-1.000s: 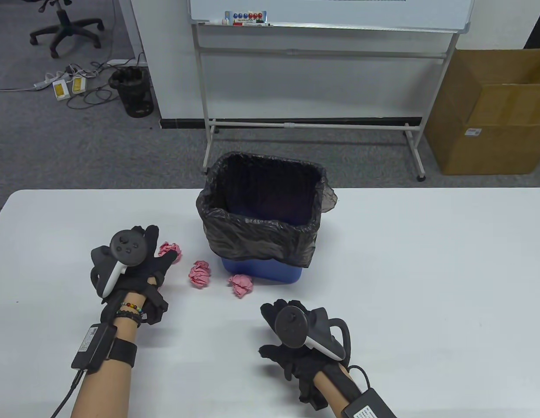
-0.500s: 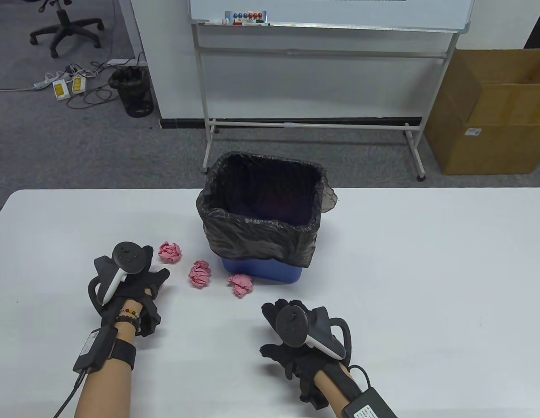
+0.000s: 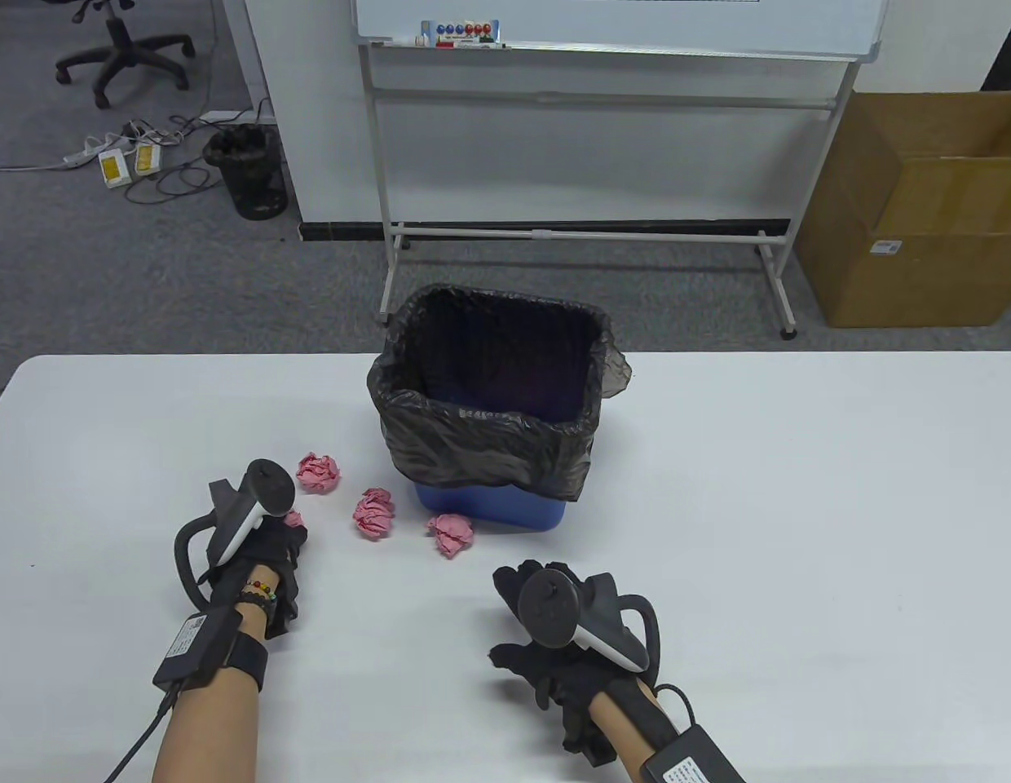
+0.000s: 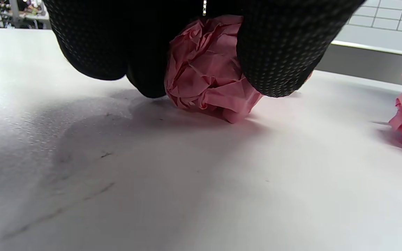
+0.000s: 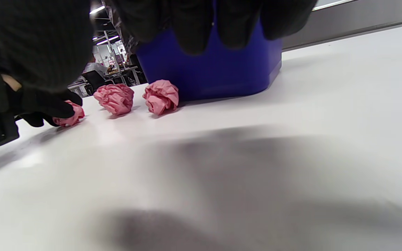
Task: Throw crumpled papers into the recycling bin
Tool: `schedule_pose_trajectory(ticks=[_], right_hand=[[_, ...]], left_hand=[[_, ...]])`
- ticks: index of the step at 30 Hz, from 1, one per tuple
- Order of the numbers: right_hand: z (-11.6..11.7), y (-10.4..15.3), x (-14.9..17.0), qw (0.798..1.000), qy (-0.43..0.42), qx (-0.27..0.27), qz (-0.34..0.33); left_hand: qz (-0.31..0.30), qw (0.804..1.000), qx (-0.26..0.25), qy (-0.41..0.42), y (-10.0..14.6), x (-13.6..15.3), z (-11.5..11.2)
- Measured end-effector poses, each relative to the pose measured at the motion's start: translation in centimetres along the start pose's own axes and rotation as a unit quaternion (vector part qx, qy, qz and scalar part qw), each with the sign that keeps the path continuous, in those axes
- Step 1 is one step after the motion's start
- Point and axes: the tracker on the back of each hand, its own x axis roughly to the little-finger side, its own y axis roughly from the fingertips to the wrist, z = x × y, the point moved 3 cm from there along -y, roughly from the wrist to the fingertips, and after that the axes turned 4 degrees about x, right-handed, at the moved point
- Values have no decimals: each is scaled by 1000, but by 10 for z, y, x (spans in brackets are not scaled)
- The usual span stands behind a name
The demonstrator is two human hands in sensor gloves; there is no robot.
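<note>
A blue recycling bin lined with a black bag stands mid-table. Three pink crumpled paper balls lie in front of it: the left ball, the middle ball and the right ball. My left hand grips a fourth pink ball, mostly hidden under it. In the left wrist view my fingers close around this ball, which touches the table. My right hand rests on the table near the right ball, holding nothing.
The white table stretches to the right. Behind it on the floor stand a whiteboard stand, a cardboard box and a black floor bin. The right wrist view shows the bin and two balls.
My left hand has drawn back from the left ball toward the near edge, tilted up at the wrist, and closed on a pink ball. The right hand has barely moved.
</note>
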Motion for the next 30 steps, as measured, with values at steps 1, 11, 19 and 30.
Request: schedule_pose_trajectory(ticks=[1,11,19,30], right_hand=[[0,0,0,1000,-1,0,1],[0,-1,1,1000,-1,-1,2],[1,-1,0,1000,2,-5,2],[0,-1,3,1000,-3,-4,9]], left_hand=[[0,1000,-4,3,0,-1,0],[-21,999,26,19,10,-12,14],[-77,996,38,33,36,-38,28],[-222,965,126,62,83,-89,48]])
